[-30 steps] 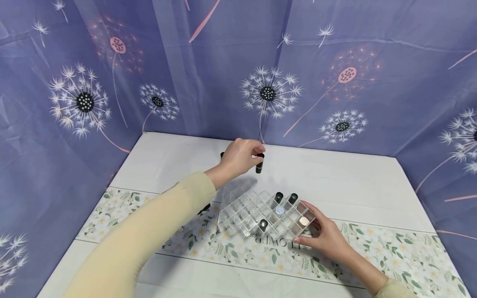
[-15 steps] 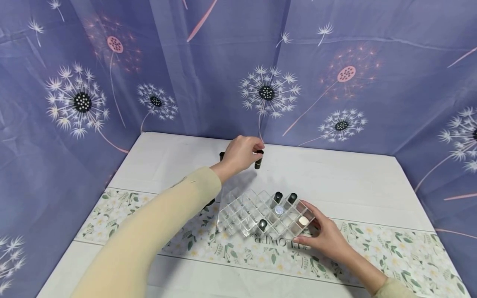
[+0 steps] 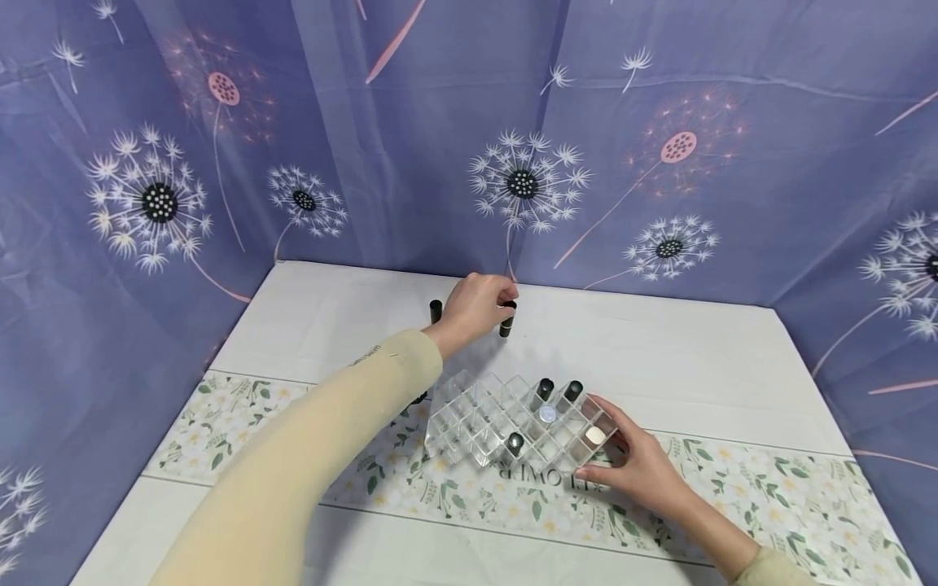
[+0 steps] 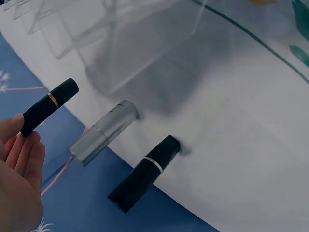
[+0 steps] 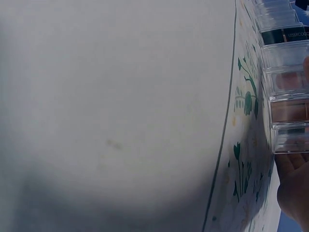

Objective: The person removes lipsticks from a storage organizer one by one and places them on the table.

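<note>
My left hand [image 3: 472,309] pinches a black lipstick tube [image 3: 506,320] by its upper end, over the white area behind the organizer. In the left wrist view this lipstick [image 4: 50,105] shows a gold band. Near that hand a silver lipstick tube [image 4: 105,133] and another black lipstick [image 4: 145,174] with a silver band stand on the table. The clear lipstick organizer [image 3: 469,419] sits mid-table, slots slanted in a diamond grid. My right hand [image 3: 645,464] grips its right end, thumb at the front and fingers behind.
Several slots hold tubes: black-capped lipsticks [image 3: 574,391], a pale blue-topped one [image 3: 548,414] and a cream-topped one [image 3: 596,435]. A dark object [image 3: 419,398] is mostly hidden by my left sleeve. A floral runner [image 3: 733,480] crosses the table; a purple curtain [image 3: 410,163] encloses it.
My left forearm has shifted slightly right, uncovering more of the standing black tube beside the wrist. The lipstick stays pinched at nearly the same place. My right hand and the organizer have kept still.
</note>
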`<state>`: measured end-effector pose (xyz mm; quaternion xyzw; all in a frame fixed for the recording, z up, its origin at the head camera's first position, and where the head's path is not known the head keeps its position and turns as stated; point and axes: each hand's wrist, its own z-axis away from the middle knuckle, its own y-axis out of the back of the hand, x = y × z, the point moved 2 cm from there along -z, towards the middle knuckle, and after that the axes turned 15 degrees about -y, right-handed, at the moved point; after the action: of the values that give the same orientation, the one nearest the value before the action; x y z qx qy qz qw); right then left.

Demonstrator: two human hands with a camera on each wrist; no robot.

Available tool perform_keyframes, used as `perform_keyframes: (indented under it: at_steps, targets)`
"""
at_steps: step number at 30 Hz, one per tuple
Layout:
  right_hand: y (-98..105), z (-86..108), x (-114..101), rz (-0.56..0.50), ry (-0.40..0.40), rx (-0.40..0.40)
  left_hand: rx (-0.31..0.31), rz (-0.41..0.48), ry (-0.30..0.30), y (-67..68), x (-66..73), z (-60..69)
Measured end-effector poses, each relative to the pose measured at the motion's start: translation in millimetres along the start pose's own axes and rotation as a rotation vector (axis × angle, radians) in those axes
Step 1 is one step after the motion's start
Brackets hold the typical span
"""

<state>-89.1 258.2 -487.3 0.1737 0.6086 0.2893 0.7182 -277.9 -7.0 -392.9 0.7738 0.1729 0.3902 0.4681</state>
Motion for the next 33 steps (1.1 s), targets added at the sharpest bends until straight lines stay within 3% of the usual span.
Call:
perform_keyframes:
  at_steps: [11,33]
  targets:
    - [-1,0.3,0,-0.014,0.008,-0.009,0.002,0.005,-0.028,-12.1,-7.3,5.2]
    - [0,0.9,-1,0.023,0.002,0.024,0.036,-0.005,-0.018,-18.8,-14.5,9.6]
